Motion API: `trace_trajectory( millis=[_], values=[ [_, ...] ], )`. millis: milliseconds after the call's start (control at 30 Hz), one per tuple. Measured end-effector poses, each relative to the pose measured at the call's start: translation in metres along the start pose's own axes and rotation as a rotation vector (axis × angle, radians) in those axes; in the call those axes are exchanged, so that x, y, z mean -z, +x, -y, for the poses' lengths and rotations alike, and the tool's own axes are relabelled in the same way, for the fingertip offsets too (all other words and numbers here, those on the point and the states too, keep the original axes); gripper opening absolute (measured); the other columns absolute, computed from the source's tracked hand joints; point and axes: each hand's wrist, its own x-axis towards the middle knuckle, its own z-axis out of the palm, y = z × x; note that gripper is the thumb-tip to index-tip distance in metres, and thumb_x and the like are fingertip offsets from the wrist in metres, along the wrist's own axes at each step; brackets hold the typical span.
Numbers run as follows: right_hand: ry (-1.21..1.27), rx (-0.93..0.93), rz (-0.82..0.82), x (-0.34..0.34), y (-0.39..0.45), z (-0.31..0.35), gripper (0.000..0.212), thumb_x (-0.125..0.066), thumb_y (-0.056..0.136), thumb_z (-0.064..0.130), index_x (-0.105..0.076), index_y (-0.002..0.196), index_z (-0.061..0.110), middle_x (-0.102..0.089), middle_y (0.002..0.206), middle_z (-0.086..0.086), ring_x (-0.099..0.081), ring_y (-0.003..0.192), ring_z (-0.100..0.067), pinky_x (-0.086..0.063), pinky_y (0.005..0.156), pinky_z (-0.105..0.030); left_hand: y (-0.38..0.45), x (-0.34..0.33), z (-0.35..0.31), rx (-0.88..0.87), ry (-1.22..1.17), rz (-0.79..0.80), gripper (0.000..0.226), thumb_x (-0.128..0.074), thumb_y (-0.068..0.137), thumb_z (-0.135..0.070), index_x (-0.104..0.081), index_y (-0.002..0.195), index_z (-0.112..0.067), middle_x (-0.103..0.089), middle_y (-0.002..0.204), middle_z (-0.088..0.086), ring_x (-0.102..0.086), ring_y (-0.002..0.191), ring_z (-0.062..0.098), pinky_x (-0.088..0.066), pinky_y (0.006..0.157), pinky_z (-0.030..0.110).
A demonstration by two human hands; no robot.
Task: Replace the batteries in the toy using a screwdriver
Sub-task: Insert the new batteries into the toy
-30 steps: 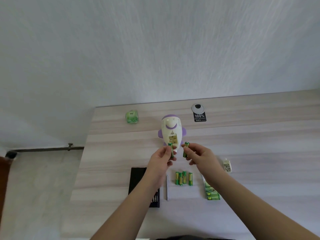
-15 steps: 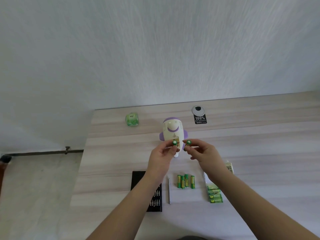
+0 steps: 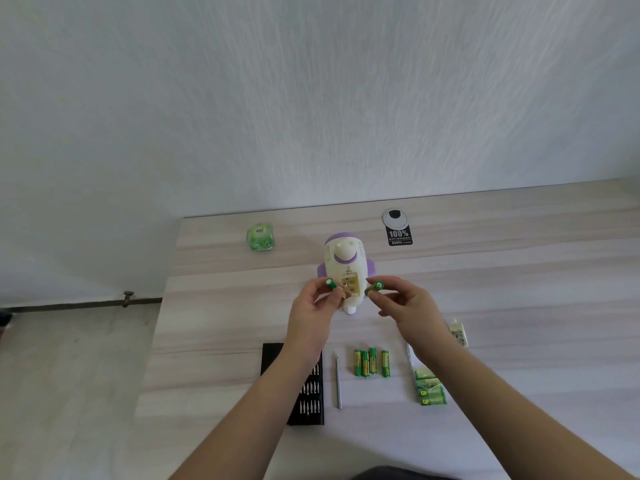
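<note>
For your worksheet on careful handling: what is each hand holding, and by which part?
The left hand pinches a green battery around its barrel; the right hand pinches another green battery the same way, ends showing.

toy [image 3: 344, 263]: glossy plastic | table [image 3: 519, 289]: matt wood-grain | screwdriver [image 3: 338, 382]: metal

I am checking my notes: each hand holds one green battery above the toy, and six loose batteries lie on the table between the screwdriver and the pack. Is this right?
Not quite. The head view shows four loose batteries there, not six. The rest stands.
</note>
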Motion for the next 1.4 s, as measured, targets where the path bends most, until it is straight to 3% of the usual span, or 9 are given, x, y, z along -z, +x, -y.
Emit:
trace_trajectory(
  millis=[267, 400, 500, 567, 733, 933, 1067, 1267, 1400],
  values=[
    [0.054, -0.023, -0.013, -0.015, 0.012, -0.005, 0.022, -0.066, 0.09, 0.015, -0.071, 0.107, 0.027, -0.075, 0.088, 0.003, -0.066, 0.085, -0.017, -0.057, 0.077, -0.029, 0.008, 0.001, 0.001, 0.013, -0.065, -0.049, 0.016, -0.049, 0.101, -0.008, -0.062, 0.11, -0.004, -0.071, 0.101, 0.011, -0.069, 0.098, 0.024, -0.055, 0.089, 0.031],
    [0.019, -0.047, -0.014, -0.014, 0.018, -0.007, 0.021, -0.066, 0.09, 0.019, -0.071, 0.107, 0.03, -0.075, 0.091, -0.003, -0.066, 0.091, -0.029, -0.056, 0.084, -0.039, 0.012, 0.006, 0.002, 0.007, 0.016, -0.086, 0.019, -0.05, 0.101, -0.012, -0.061, 0.116, -0.017, -0.073, 0.102, 0.003, -0.066, 0.097, 0.018, -0.051, 0.081, 0.026],
    [0.007, -0.043, -0.023, -0.01, 0.02, -0.008, 0.022, -0.063, 0.092, 0.017, -0.071, 0.107, 0.031, -0.074, 0.09, 0.001, -0.067, 0.087, -0.021, -0.058, 0.079, -0.034, 0.013, 0.012, 0.005, 0.022, 0.024, -0.127, 0.033, -0.053, 0.1, -0.019, -0.047, 0.13, -0.033, -0.075, 0.094, 0.002, -0.062, 0.085, 0.015, -0.047, 0.076, 0.026],
    [0.004, -0.041, -0.031, -0.008, 0.02, -0.01, 0.024, -0.061, 0.093, 0.015, -0.07, 0.108, 0.032, -0.073, 0.088, 0.004, -0.066, 0.083, -0.012, -0.057, 0.074, -0.027, 0.012, 0.015, 0.005, 0.026, 0.003, -0.125, 0.03, -0.054, 0.1, -0.021, -0.049, 0.123, -0.039, -0.074, 0.087, 0.007, -0.058, 0.076, 0.017, -0.045, 0.074, 0.031],
    [-0.019, -0.047, -0.037, -0.008, 0.02, -0.016, 0.024, -0.061, 0.093, 0.015, -0.068, 0.109, 0.031, -0.072, 0.082, 0.008, -0.064, 0.075, -0.007, -0.056, 0.071, -0.025, 0.012, 0.015, 0.003, 0.023, -0.046, -0.041, 0.02, -0.051, 0.101, -0.016, -0.069, 0.093, -0.021, -0.064, 0.076, 0.009, -0.052, 0.065, 0.018, -0.04, 0.067, 0.034],
    [-0.058, -0.033, -0.032, -0.01, 0.023, -0.017, 0.023, -0.061, 0.093, 0.016, -0.067, 0.109, 0.03, -0.072, 0.082, 0.005, -0.063, 0.073, -0.006, -0.055, 0.069, -0.023, 0.012, 0.012, -0.002, 0.152, -0.165, 0.041, 0.028, -0.038, 0.102, -0.003, -0.066, 0.106, -0.006, -0.064, 0.078, 0.013, -0.053, 0.067, 0.021, -0.041, 0.068, 0.031],
    [-0.056, -0.025, -0.03, -0.01, 0.026, -0.016, 0.023, -0.06, 0.094, 0.016, -0.066, 0.109, 0.031, -0.071, 0.086, 0.003, -0.061, 0.073, -0.008, -0.054, 0.067, -0.021, 0.012, 0.01, 0.0, 0.139, -0.055, 0.071, 0.032, -0.046, 0.093, 0.011, -0.061, 0.113, -0.009, -0.068, 0.082, 0.007, -0.058, 0.071, 0.018, -0.044, 0.072, 0.031],
    [-0.082, -0.036, -0.014, -0.013, 0.025, -0.017, 0.021, -0.053, 0.098, 0.021, -0.064, 0.115, 0.028, -0.069, 0.096, 0.001, -0.067, 0.082, -0.003, -0.056, 0.081, -0.029, 0.011, 0.009, -0.002, 0.068, -0.038, 0.061, 0.01, -0.057, 0.097, -0.011, -0.06, 0.106, -0.006, -0.067, 0.073, 0.006, -0.056, 0.062, 0.017, -0.045, 0.066, 0.03],
    [0.052, -0.069, -0.002, -0.015, 0.024, -0.015, 0.026, -0.056, 0.097, 0.013, -0.06, 0.121, 0.019, -0.065, 0.096, -0.011, -0.072, 0.081, -0.015, -0.058, 0.072, -0.027, 0.016, 0.009, 0.001, -0.009, 0.105, 0.029, 0.011, -0.06, 0.096, -0.022, -0.067, 0.101, -0.015, -0.062, 0.069, 0.002, -0.049, 0.06, 0.014, -0.045, 0.064, 0.028]
  ],
)
